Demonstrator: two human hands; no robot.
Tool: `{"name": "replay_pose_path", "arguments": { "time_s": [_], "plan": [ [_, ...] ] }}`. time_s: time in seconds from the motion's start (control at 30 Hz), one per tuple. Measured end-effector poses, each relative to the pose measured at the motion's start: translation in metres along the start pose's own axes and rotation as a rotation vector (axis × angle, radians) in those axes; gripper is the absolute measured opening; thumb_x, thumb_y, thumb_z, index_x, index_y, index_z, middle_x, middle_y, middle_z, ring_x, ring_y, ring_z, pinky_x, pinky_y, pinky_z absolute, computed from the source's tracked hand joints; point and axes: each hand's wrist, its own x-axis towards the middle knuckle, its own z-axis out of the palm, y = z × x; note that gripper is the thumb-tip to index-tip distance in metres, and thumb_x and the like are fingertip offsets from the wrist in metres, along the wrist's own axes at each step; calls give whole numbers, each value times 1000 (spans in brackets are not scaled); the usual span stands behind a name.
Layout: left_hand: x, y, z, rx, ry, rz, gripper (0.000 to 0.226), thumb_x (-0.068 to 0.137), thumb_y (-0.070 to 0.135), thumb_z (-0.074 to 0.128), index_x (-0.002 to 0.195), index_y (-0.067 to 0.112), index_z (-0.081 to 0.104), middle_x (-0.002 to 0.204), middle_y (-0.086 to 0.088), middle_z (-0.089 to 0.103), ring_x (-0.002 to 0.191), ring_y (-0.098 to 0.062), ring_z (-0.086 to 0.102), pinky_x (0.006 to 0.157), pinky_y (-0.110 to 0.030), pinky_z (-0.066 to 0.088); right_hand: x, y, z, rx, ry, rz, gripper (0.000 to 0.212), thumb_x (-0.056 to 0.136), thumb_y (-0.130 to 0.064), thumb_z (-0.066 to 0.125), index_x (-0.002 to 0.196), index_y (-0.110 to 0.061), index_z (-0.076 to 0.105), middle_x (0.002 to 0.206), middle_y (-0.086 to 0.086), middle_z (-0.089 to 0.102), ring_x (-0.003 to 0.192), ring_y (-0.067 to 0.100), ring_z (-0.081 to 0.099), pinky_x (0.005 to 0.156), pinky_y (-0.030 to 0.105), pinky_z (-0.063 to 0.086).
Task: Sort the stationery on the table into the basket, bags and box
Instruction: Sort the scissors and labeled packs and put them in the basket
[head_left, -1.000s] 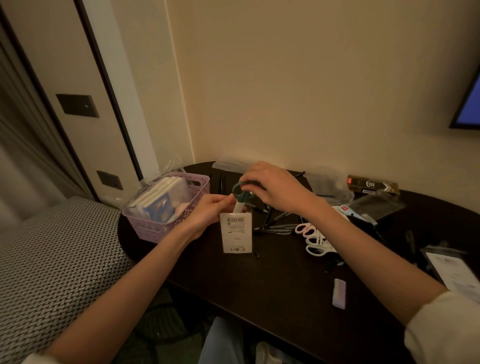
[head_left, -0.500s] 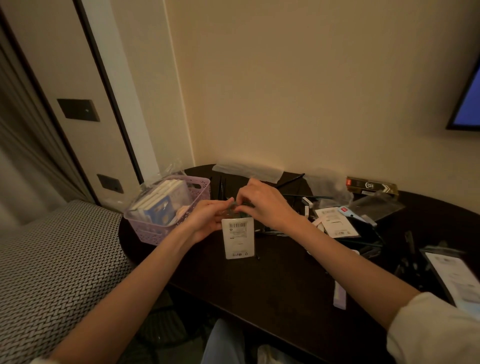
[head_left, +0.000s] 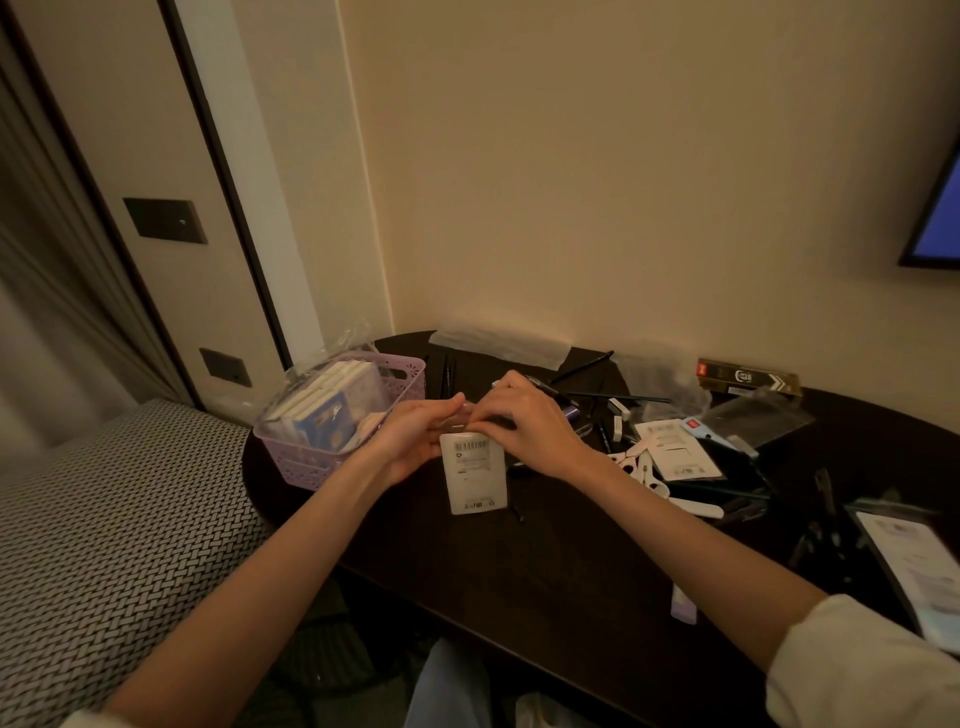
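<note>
Dim warm light, soft blur; wide-angle bending at edges

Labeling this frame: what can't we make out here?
- Top of the white packet, head view: covered by the left hand and right hand, so each grip is unclear.
- Packet print: too small.
- Dark pens at right: blurred against the table.
- Sheet: cut by the edge.

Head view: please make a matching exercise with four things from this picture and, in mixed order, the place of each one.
Things
1. lilac basket
2. white packet with barcode
3. pale scissors
4. dark box with gold print

Places
A. against the wall, at the table's far right
B. held between both hands
C. at the table's left end
D. lying flat, right of the hands

Pairs: 1-C, 2-B, 3-D, 4-A
</note>
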Motion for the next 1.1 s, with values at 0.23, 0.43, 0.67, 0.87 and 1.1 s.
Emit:
{"name": "replay_pose_path", "arguments": {
  "time_s": [0.23, 0.43, 0.67, 0.87, 1.1],
  "plan": [
    [-2, 2, 1, 80, 15, 60, 20, 90, 26, 62, 100, 12, 72, 102, -1, 75, 104, -15, 66, 91, -34, 49, -1, 9, -1, 137, 146, 185, 41, 80, -39, 68, 115, -19, 60, 109, -5, 55, 96, 3, 49, 69, 17, 44],
    [-3, -1, -1, 225, 23, 126, 23, 91, 30, 61, 104, 15, 73, 109, 4, 72, 109, -11, 62, 95, -35, 48, 0, 11, 2, 303, -72, 329, 21, 84, -17, 71, 104, -16, 67, 102, -4, 67, 95, 4, 62, 83, 30, 56],
    [-7, -14, -17, 407, 77, 318, 25, 83, 7, 69, 104, 21, 71, 108, 7, 72, 103, -4, 65, 91, -29, 53, -2, 13, 7, 439, -25, 381, 14, 84, -8, 68, 97, -14, 67, 95, -4, 68, 91, 5, 66, 83, 26, 56],
    [-3, -20, -22, 433, 114, 365, 15, 86, 6, 65, 93, 17, 72, 102, 1, 72, 98, -8, 67, 88, -30, 56, -6, 17, 12, 450, 8, 356, 11, 85, -5, 66, 94, -10, 69, 98, 0, 69, 93, 5, 65, 82, 19, 54],
    [2, -25, -27, 585, 120, 404, 20, 89, 1, 60, 91, 18, 71, 106, 1, 68, 102, -9, 64, 81, -23, 56, -12, 26, 9, 436, -48, 387, 12, 83, -1, 66, 91, -7, 73, 107, 1, 67, 101, 11, 65, 84, 26, 56]
  ]
}}
